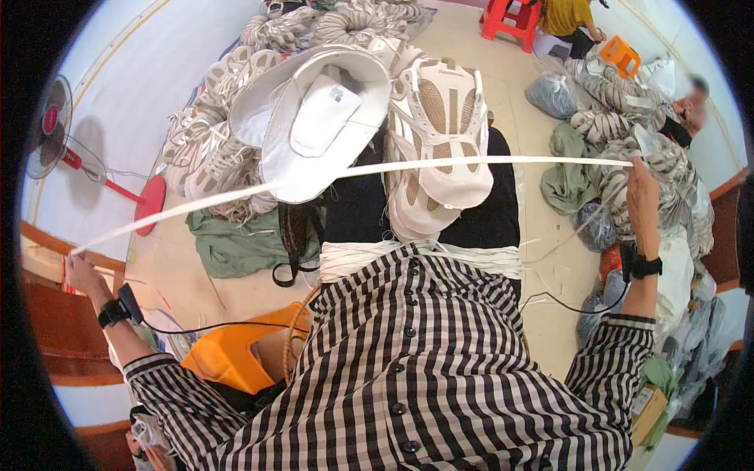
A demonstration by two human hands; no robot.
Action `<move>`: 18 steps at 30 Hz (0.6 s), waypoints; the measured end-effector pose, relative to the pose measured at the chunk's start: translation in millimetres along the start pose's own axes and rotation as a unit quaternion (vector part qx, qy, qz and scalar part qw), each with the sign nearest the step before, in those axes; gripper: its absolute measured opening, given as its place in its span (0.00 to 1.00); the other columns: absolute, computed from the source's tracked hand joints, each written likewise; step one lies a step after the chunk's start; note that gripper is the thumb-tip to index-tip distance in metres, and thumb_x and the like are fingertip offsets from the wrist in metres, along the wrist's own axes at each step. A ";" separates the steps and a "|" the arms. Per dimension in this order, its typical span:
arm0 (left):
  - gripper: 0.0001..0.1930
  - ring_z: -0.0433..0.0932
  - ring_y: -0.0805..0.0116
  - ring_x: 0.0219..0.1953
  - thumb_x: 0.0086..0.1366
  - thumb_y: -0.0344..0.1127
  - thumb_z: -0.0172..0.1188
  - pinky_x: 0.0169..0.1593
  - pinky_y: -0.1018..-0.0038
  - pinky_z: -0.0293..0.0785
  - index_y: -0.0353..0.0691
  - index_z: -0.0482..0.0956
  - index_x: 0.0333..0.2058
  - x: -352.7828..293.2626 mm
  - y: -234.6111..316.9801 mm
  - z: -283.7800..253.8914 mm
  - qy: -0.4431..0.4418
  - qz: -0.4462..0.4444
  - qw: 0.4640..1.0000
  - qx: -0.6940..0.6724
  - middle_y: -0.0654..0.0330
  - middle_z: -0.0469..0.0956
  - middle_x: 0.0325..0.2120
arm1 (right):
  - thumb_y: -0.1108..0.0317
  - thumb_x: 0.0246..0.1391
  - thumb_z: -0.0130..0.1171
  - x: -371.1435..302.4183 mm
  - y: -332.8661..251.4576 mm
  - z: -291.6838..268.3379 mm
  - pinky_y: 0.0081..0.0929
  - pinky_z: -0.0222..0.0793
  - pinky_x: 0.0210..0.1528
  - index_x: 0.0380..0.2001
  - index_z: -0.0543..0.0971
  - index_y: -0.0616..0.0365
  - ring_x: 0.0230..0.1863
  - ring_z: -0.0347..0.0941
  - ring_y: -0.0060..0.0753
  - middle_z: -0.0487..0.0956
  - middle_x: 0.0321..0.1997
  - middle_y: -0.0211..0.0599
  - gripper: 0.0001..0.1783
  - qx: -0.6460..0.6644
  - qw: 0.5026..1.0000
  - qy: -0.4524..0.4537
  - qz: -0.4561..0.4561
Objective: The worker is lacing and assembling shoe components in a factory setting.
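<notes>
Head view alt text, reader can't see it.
A person's left hand and right hand hold a long white lace stretched wide, crossing the view over beige sneakers at the lap. More sneakers lie piled at left, near a red-based fan.

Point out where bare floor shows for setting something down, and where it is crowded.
Bare floor lies between the lap's shoes and the plastic bag. Another patch: between the shirt front and right sleeve, crossed by a black cable. Crowded: the shoe pile upper left, grey bundles at right.
</notes>
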State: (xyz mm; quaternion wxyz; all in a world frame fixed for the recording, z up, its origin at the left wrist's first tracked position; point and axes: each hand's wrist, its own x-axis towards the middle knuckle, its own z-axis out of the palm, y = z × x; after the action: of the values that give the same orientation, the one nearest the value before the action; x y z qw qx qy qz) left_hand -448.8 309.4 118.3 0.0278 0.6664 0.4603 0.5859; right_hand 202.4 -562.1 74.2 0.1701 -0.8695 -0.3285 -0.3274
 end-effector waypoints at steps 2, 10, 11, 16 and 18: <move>0.13 0.72 0.71 0.24 0.62 0.38 0.48 0.27 0.76 0.68 0.36 0.78 0.33 13.4 -22.2 -10.6 -0.013 -0.015 0.994 0.111 0.61 0.75 0.24 | 0.72 0.59 0.45 -7.8 18.5 3.9 0.41 0.65 0.32 0.45 0.72 0.60 0.31 0.71 0.57 0.75 0.29 0.56 0.12 0.000 0.999 -0.024 0.046; 0.16 0.79 0.56 0.30 0.59 0.45 0.52 0.30 0.63 0.73 0.40 0.82 0.27 -1.5 -36.0 -68.4 -0.088 -0.057 0.871 0.480 0.51 0.80 0.28 | 0.73 0.56 0.43 -46.7 92.1 11.5 0.41 0.65 0.34 0.44 0.71 0.61 0.32 0.70 0.57 0.75 0.31 0.53 0.13 -0.011 0.979 -0.084 0.183; 0.17 0.80 0.55 0.30 0.58 0.46 0.52 0.30 0.62 0.74 0.40 0.82 0.26 -3.3 -37.4 -76.0 -0.107 -0.051 0.850 0.513 0.50 0.81 0.29 | 0.72 0.56 0.43 -53.3 100.9 11.0 0.41 0.65 0.34 0.44 0.71 0.61 0.32 0.70 0.56 0.75 0.31 0.53 0.13 -0.029 0.988 -0.039 0.144; 0.15 0.80 0.51 0.28 0.60 0.42 0.51 0.29 0.61 0.76 0.39 0.81 0.25 7.1 -57.7 -113.4 -0.133 -0.078 0.814 0.561 0.50 0.80 0.26 | 0.72 0.54 0.44 -91.6 145.4 4.3 0.40 0.65 0.34 0.42 0.72 0.60 0.31 0.72 0.48 0.75 0.30 0.47 0.13 0.065 0.957 0.005 0.283; 0.15 0.80 0.51 0.26 0.61 0.40 0.50 0.28 0.61 0.77 0.38 0.80 0.24 13.6 -58.4 -124.2 -0.090 -0.167 0.846 0.499 0.50 0.80 0.26 | 0.64 0.60 0.45 -103.2 166.6 4.4 0.27 0.58 0.27 0.39 0.72 0.59 0.23 0.60 0.29 0.69 0.23 0.32 0.11 -0.040 0.983 0.087 0.156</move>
State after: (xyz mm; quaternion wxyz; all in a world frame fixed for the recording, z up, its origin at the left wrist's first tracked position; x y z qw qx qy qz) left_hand -584.4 289.4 133.7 -0.1696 0.5536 0.7902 0.2011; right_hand 259.3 -728.3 -12.8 0.2121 -0.8842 -0.1595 -0.3843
